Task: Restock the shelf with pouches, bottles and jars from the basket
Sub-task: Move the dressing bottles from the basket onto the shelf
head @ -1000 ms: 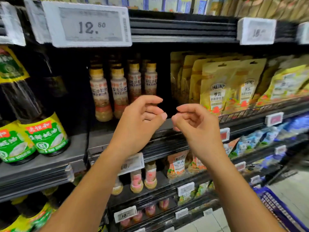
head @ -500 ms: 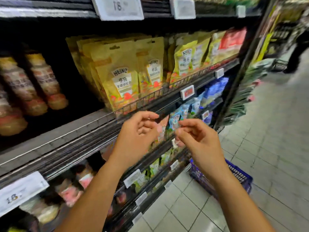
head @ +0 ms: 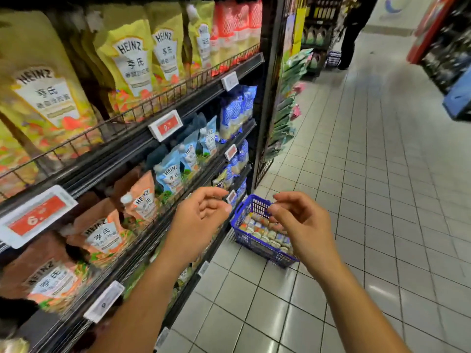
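Observation:
A blue plastic basket point(head: 251, 244) stands on the tiled floor at the foot of the shelf, packed with several small bottles or jars point(head: 265, 231). My left hand point(head: 201, 220) and my right hand point(head: 303, 222) hover side by side in front of me, above and nearer than the basket; both hold nothing and their fingers hang loosely curled. On the shelf to my left stand yellow Heinz pouches point(head: 130, 59) on the upper level, blue pouches point(head: 170, 174) and orange pouches point(head: 142, 200) below.
Price tags point(head: 165, 124) stick out from the shelf edges. A black upright post point(head: 267, 93) ends the shelf run. The tiled aisle point(head: 382, 200) stretches ahead to the right. A person's dark legs point(head: 351, 39) stand far down the aisle beside another small basket.
My view has swung right and down, from the bottles and yellow pouches to the shelf end and floor. The blue basket has come fully into view. Both hands stay empty in front of me.

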Motion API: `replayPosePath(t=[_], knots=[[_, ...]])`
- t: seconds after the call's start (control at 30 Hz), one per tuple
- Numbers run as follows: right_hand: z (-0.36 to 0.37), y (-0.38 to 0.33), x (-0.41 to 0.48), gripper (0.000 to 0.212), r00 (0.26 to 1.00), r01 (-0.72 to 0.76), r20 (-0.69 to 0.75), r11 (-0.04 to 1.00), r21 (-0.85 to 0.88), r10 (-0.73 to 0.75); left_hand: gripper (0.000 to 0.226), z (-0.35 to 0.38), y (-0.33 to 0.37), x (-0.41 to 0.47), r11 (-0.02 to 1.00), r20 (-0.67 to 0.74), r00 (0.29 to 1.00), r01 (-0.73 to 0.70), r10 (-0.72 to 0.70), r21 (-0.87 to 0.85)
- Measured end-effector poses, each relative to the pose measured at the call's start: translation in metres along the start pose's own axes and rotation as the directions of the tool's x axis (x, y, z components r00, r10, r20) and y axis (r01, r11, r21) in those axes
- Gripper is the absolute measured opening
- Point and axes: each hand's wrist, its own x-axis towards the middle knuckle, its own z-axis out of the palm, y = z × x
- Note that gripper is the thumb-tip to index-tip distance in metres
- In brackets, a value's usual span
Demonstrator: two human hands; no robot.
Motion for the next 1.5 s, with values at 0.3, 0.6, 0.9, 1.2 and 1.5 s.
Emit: replayPosePath(t=[0.3,0.6,0.9,1.2,1.5], knots=[[-0.06,0.021,0.017,0.014,0.986,-0.087,-0.14,0.996,-0.003,0.085,0.022,0.066,-0.021,0.051,0.998,0.135,0.989,0.061,-0.056,-0.036],[-0.083,0.058,0.064,0.015,0.948,-0.153,-0.287,0.988,-0.033,0.137,0.022,0.096,-0.053,0.124,0.991,0.254,0.961,0.126,-0.112,-0.038],[-0.086,0.094,0.158,0.018,0.893,-0.236,-0.398,0.972,-0.021,0.208,0.021,0.11,-0.077,0.233,0.986,0.331,0.93,0.164,-0.161,0.019],[-0.093,0.124,0.22,0.014,0.838,-0.298,-0.479,0.954,0.001,0.262,0.021,0.125,-0.11,0.316,0.966,0.358,0.897,0.241,-0.257,0.09],[-0.134,0.178,0.262,0.01,0.779,-0.421,-0.494,0.906,0.043,0.385,0.018,0.168,-0.15,0.374,0.929,0.332,0.868,0.338,-0.369,0.149]])
